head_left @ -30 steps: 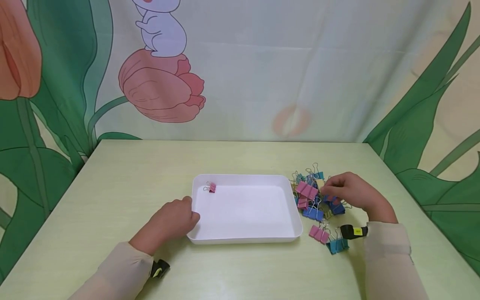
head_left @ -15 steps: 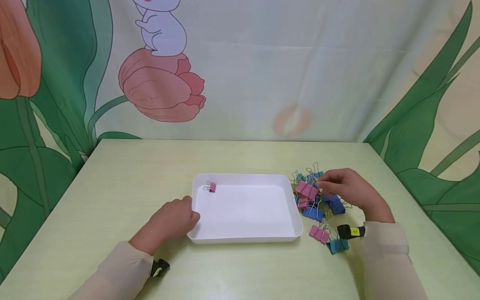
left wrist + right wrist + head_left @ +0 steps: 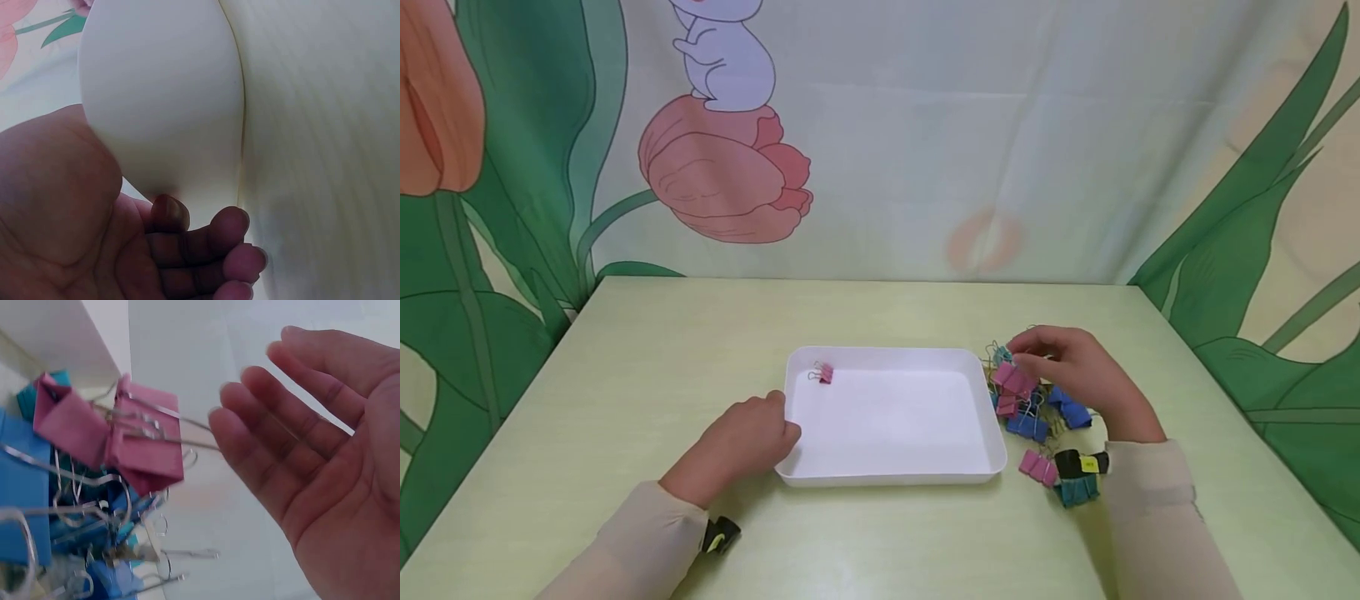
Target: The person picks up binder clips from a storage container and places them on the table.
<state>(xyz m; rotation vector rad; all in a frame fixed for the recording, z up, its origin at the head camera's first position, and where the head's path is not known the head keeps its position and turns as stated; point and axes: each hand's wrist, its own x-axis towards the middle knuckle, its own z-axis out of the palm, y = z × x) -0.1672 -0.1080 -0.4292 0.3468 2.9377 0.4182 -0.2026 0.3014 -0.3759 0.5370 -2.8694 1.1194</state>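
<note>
A white shallow tray (image 3: 895, 425) lies on the table with one small pink binder clip (image 3: 825, 372) in its far left corner. My left hand (image 3: 733, 442) grips the tray's left edge, the fingers curled against its outer wall in the left wrist view. Right of the tray is a heap of pink, blue, teal and yellow binder clips. My right hand (image 3: 1075, 367) hovers over this heap, its fingertips close to a pink binder clip (image 3: 1011, 379). In the right wrist view its fingers are loosely bent and hold nothing, beside pink clips (image 3: 150, 444) with wire handles.
Nearer the front, a pink clip (image 3: 1037, 467) and a teal clip (image 3: 1077, 491) lie apart from the heap, the teal one partly behind the right wrist strap (image 3: 1081, 463). A printed cloth (image 3: 880, 167) hangs behind the table's far edge.
My right hand has moved left and slightly away from me across the heap, from the yellow clip's side toward the teal and pink clips. The left hand and the tray stay put.
</note>
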